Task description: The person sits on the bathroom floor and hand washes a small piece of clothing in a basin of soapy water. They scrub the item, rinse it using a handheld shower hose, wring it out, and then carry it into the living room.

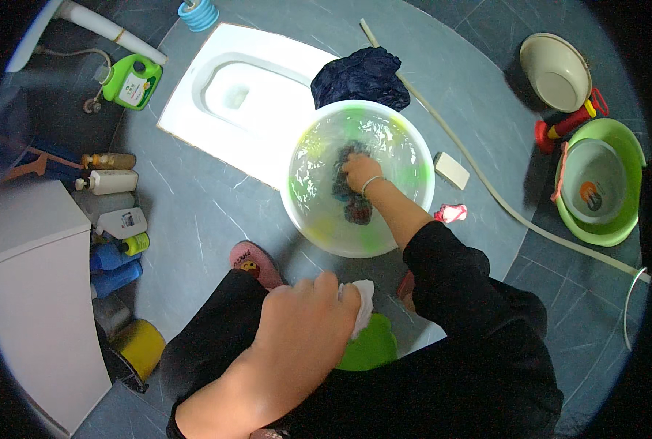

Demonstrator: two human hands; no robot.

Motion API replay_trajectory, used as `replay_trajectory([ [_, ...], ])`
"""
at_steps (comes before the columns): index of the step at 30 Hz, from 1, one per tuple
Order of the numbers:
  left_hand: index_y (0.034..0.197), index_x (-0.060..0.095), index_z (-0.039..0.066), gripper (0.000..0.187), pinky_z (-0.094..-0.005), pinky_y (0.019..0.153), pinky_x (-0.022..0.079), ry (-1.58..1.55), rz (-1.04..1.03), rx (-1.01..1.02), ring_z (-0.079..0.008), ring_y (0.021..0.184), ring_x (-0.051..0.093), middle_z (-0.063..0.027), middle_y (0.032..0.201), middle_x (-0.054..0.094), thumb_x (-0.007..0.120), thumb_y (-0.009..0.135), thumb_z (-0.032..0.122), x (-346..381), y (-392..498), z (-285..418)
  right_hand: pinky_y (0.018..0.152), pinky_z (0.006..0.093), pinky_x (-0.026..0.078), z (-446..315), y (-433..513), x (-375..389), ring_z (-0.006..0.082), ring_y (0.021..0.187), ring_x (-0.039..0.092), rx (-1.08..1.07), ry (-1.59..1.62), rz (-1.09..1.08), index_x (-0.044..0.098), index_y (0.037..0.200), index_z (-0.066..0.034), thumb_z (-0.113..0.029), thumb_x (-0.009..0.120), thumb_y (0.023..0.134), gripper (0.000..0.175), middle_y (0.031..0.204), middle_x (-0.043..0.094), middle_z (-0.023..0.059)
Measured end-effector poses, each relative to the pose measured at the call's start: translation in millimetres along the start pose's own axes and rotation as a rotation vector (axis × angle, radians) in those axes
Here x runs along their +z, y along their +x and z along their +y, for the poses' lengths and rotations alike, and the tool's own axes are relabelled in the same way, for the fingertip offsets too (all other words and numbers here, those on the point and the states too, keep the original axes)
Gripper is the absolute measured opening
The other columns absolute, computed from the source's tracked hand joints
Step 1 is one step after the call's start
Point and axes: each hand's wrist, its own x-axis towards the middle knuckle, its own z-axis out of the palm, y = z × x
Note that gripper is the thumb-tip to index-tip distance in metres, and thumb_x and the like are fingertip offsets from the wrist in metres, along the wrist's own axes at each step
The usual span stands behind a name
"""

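Observation:
A large white plastic basin [425, 164] with green and yellow patches holds water and stands partly over the edge of the squat toilet. My right hand [362, 171], a bracelet at its wrist, reaches into the basin, with its fingers bunched on a dark wet cloth [344, 186]. Part of the cloth, reddish-dark, trails toward me. Nearer my body, my left hand [309, 329] is raised above my lap and closed around a crumpled white cloth or tissue [365, 307]. A green plastic item [372, 345] shows below it, partly hidden.
The white squat toilet [271, 148] lies behind the basin, beside a bunched navy cloth [361, 77]. A hose [479, 181] crosses the floor near a pale block [452, 170] and a small pink-white packet [452, 213]. Basins [636, 181] stand right; bottles [114, 182] line the left cabinet [40, 307].

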Motion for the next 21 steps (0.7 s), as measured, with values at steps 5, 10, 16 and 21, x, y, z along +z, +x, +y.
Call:
replay_trajectory([
  [5,0.1,0.061,0.012,0.023,-0.0332,0.055,0.048,0.062,0.031,-0.036,-0.0237,0.071,0.063,-0.009,0.079,0.055,0.057,0.077,0.012,1.2,-6.0,-2.4,0.081,0.0374,0.05,-0.4,-24.5,-40.2,0.0308,0.088,0.063,0.036,0.222,0.078,0.072,0.085,-0.0081,-0.019,0.068,0.07,0.019,0.095,0.067,0.0133],
  [10,0.097,0.06,0.009,0.023,-0.0392,0.06,0.049,0.013,-0.006,0.001,-0.0286,0.074,0.064,-0.0111,0.084,0.057,0.06,0.074,0.011,1.4,-17.3,0.0,0.065,0.0261,0.046,16.4,-66.3,-100.9,0.0086,0.065,0.057,0.11,1.133,0.149,0.069,0.076,-0.0029,-0.018,0.074,0.067,0.018,0.069,0.065,0.0018],
  [16,0.095,0.06,0.008,0.026,-0.0426,0.07,0.05,-0.016,0.036,-0.029,-0.0328,0.083,0.063,-0.0135,0.091,0.06,0.061,0.069,0.009,-4.0,-23.9,-2.8,0.061,0.0262,0.047,6.5,-103.4,-119.8,0.0117,0.062,0.059,0.046,0.882,0.169,0.067,0.077,-0.0006,-0.015,0.072,0.072,0.016,0.069,0.065,0.0039],
  [21,0.094,0.062,0.009,0.028,-0.0433,0.073,0.05,0.011,0.115,-0.118,-0.0347,0.087,0.061,-0.0145,0.093,0.061,0.06,0.067,0.007,-11.4,-29.2,-11.2,0.057,0.0238,0.045,13.3,-124.4,-147.0,0.0081,0.06,0.056,0.127,1.011,0.297,0.067,0.076,-0.0002,-0.01,0.07,0.075,0.01,0.066,0.062,0.0012],
])
